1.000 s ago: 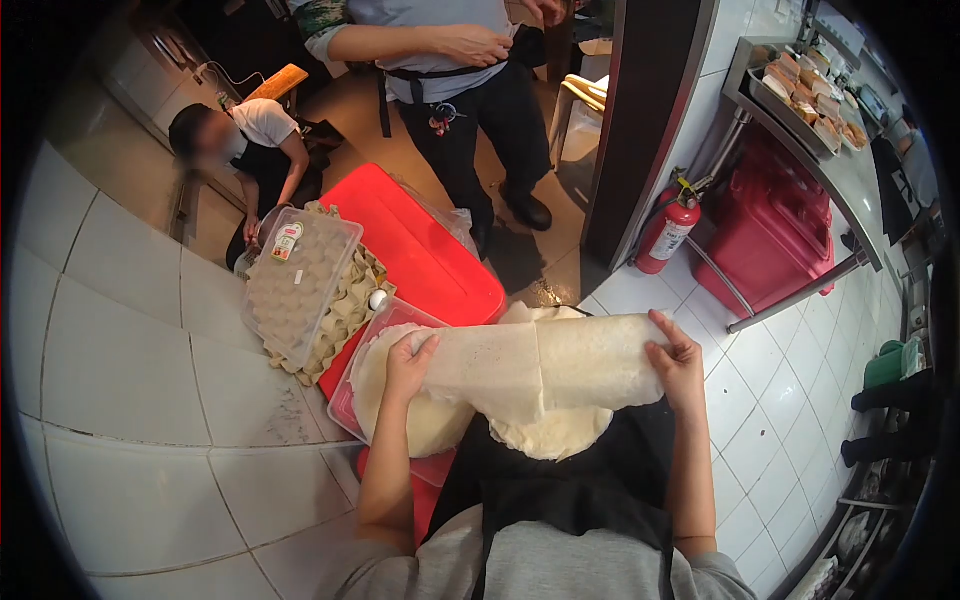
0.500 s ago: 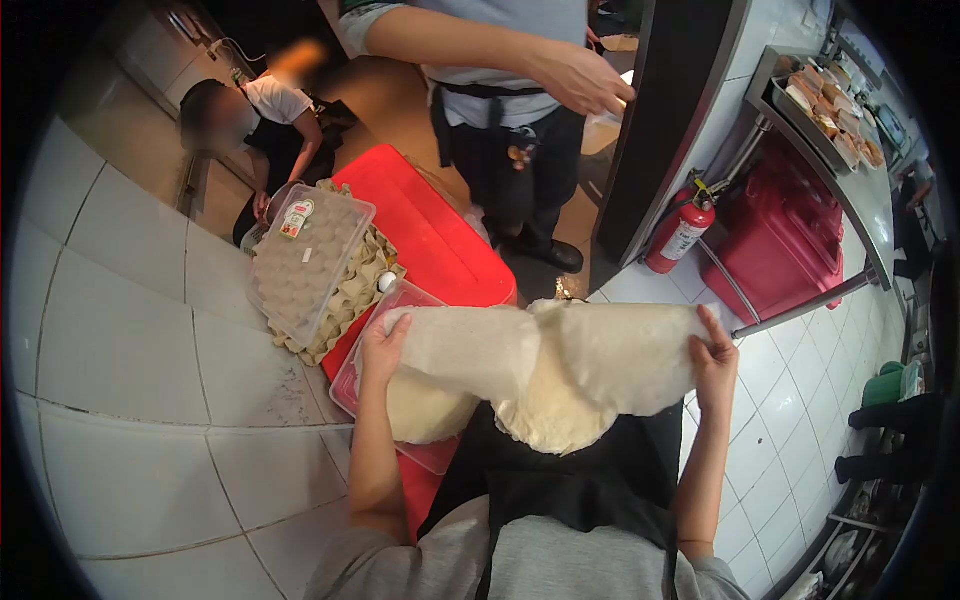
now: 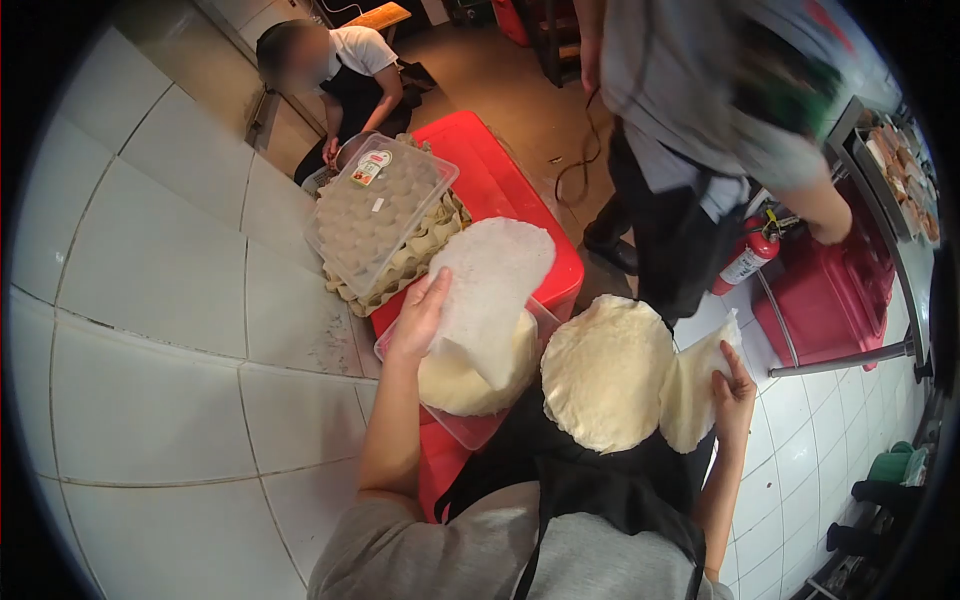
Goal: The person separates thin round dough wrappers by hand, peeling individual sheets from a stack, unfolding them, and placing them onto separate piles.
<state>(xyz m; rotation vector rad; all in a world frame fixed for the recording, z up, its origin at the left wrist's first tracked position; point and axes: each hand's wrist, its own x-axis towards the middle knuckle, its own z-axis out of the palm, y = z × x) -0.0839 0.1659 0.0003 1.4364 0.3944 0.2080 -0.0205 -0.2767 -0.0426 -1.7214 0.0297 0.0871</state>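
Left grip [image 3: 422, 314] pinching sheet [image 3: 492, 278] by its left edge, above tub [image 3: 472, 436]; right grip [image 3: 735, 393] pinching second sheet [image 3: 688, 402], right of round stack [image 3: 607, 375].

Left forearm [image 3: 392, 430] and right forearm [image 3: 722, 500] stretch forward, well apart; the left hand [image 3: 424, 315] pinches farther off than the pinching right hand [image 3: 735, 397].

No wording can be read with certainty. A colored sticker [image 3: 371, 168] with a red and green print stands on the clear plastic lid [image 3: 432, 180] over the egg trays [image 3: 425, 250], its lettering too small to make out. A plain white tag [image 3: 378, 205] sits just beside it. The red fire extinguisher [image 3: 768, 243] bears a white label [image 3: 743, 266] whose dark print is blurred.
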